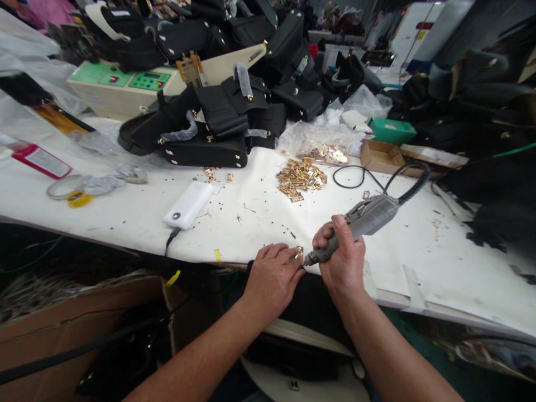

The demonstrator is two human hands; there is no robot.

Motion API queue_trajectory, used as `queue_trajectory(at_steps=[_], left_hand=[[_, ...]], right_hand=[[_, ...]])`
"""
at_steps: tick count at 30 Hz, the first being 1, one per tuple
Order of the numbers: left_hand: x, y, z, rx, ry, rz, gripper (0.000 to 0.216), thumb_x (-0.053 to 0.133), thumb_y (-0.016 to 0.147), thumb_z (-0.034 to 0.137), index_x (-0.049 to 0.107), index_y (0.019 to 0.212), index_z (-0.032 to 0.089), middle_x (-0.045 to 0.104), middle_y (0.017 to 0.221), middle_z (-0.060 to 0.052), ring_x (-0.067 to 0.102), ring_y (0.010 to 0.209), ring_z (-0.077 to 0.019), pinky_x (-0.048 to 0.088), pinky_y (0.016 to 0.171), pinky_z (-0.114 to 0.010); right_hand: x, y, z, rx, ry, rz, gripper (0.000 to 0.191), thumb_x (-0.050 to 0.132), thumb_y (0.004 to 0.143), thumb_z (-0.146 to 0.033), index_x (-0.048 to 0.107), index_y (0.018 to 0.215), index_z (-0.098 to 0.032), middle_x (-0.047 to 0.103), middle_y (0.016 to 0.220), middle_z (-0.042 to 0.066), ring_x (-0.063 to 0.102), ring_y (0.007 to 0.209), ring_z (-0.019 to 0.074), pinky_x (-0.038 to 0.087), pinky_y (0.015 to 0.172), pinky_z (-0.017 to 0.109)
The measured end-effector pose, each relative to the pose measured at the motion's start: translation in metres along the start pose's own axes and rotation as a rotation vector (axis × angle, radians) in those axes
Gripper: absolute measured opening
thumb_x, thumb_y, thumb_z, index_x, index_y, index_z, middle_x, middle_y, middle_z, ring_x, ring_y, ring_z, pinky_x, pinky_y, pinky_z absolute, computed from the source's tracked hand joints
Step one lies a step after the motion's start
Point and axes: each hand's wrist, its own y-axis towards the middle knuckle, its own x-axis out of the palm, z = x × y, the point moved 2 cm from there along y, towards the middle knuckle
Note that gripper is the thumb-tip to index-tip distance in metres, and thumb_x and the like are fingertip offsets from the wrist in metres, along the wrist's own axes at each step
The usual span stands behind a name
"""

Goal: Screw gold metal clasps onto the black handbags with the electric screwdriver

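My right hand (345, 254) is wrapped round the grey body of an electric screwdriver (371, 216), whose cable loops up at its rear. The tip of the screwdriver points left, right beside the fingertips of my left hand (273, 276). Those fingers are closed on a small gold metal fitting (300, 251) at the table's front edge. Black material (312, 293) lies under both hands, partly covered by them. Below, a bag with a pale edge (305, 338) shows on the lap. Whether the tip touches a screw is too small to tell.
A pile of gold fittings (302, 177) lies on the white table (234, 223). A white power bank (188, 205) with a cable stands to its left. Black bags (205, 151) crowd the back, near a beige machine (121, 84). An open cardboard box (381, 157) sits behind the screwdriver.
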Motion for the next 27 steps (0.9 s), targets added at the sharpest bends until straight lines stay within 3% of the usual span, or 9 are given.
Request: queue_trajectory(at_steps=[17,27], left_hand=[[0.002,0.0,-0.002,-0.005,-0.02,-0.004,0.028,0.058,0.098,0.03,0.066,0.125,0.029,0.068,0.131,0.0,0.054,0.123,-0.0277,0.043,0.103,-0.051],[0.001,0.001,-0.001,0.032,0.038,0.043,0.024,0.063,0.095,0.029,0.069,0.119,0.026,0.07,0.126,-0.003,0.057,0.119,-0.0259,0.046,0.1,-0.048]], right_hand=[[-0.001,0.0,0.0,-0.015,0.002,-0.02,0.032,0.078,0.082,-0.039,0.053,0.081,-0.019,0.051,0.063,-0.006,0.046,0.047,0.008,0.039,0.045,0.021],[0.0,0.017,-0.008,-0.136,-0.05,0.023,0.03,0.079,0.081,-0.039,0.056,0.082,-0.018,0.052,0.061,-0.006,0.048,0.046,0.0087,0.04,0.045,0.021]])
